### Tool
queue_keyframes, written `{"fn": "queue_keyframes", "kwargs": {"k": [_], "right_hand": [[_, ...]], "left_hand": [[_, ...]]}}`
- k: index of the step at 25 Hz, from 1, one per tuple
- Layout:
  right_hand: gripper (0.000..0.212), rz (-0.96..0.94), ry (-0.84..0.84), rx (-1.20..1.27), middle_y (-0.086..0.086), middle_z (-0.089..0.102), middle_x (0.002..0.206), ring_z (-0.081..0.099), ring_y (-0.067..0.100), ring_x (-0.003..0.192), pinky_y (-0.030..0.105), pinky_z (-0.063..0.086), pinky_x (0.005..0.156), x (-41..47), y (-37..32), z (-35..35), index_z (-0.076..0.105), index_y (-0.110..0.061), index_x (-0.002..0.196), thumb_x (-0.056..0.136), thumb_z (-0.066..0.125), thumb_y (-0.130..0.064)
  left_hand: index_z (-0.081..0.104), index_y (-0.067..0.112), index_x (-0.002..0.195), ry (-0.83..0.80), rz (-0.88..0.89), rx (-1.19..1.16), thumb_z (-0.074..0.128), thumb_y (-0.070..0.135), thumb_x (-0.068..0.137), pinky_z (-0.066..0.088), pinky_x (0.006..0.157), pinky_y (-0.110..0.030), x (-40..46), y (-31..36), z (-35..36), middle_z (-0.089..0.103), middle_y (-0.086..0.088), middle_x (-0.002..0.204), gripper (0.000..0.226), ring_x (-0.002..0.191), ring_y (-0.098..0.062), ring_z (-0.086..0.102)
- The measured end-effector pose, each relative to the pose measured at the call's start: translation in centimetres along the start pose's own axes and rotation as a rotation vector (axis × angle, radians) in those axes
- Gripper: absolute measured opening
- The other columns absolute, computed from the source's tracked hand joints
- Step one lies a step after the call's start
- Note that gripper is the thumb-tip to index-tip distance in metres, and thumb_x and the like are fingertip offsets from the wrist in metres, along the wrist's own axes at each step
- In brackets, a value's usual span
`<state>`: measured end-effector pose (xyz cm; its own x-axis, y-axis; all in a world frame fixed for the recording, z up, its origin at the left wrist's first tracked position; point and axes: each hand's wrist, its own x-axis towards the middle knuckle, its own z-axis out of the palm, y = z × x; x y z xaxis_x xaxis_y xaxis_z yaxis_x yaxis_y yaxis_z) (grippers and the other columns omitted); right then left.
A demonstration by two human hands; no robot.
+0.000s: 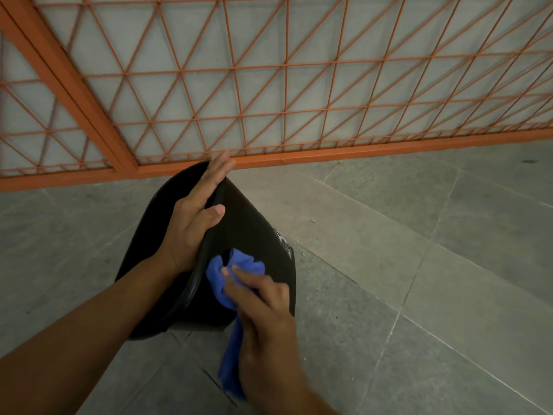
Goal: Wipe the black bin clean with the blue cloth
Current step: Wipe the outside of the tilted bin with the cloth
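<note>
The black bin (251,223) rests tipped on the grey tiled floor in the middle of the head view. My left hand (194,217) grips its rim, fingers laid flat along the inside and thumb on the outer wall. My right hand (263,307) presses the bunched blue cloth (221,274) against the bin's outer wall just right of the rim. A tail of the cloth hangs down below my right hand toward the floor. A pale smear shows on the bin's right edge.
An orange metal grille fence (284,85) with a thick bottom rail (359,149) runs just behind the bin. Grey floor tiles (419,265) spread to the right and front.
</note>
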<state>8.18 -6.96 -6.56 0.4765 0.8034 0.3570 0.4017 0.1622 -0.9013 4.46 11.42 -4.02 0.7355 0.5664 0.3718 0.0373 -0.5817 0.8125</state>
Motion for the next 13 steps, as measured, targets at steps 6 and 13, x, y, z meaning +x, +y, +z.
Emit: {"fn": "queue_keyframes", "kwargs": {"k": [6, 13], "right_hand": [[0.03, 0.104, 0.127, 0.005, -0.011, 0.058, 0.113, 0.052, 0.01, 0.105, 0.007, 0.035, 0.09, 2.2, 2.1, -0.7, 0.056, -0.031, 0.112, 0.089, 0.039, -0.023], [0.032, 0.041, 0.132, -0.063, -0.011, 0.059, 0.116, 0.051, 0.011, 0.103, 0.009, 0.034, 0.092, 4.7, 1.8, -0.4, 0.064, -0.021, 0.11, 0.09, 0.04, -0.024]], "left_hand": [[0.031, 0.012, 0.145, 0.003, 0.0, 0.001, 0.041, 0.03, 0.085, 0.01, 0.123, -0.04, -0.1, 0.6, 0.4, 0.026, -0.004, 0.159, 0.064, 0.15, -0.014, 0.015], [0.032, 0.018, 0.144, -0.022, 0.008, -0.008, 0.042, 0.029, 0.085, 0.012, 0.12, -0.024, 0.1, 0.2, 0.4, 0.024, -0.001, 0.158, 0.06, 0.15, -0.009, 0.014]]}}
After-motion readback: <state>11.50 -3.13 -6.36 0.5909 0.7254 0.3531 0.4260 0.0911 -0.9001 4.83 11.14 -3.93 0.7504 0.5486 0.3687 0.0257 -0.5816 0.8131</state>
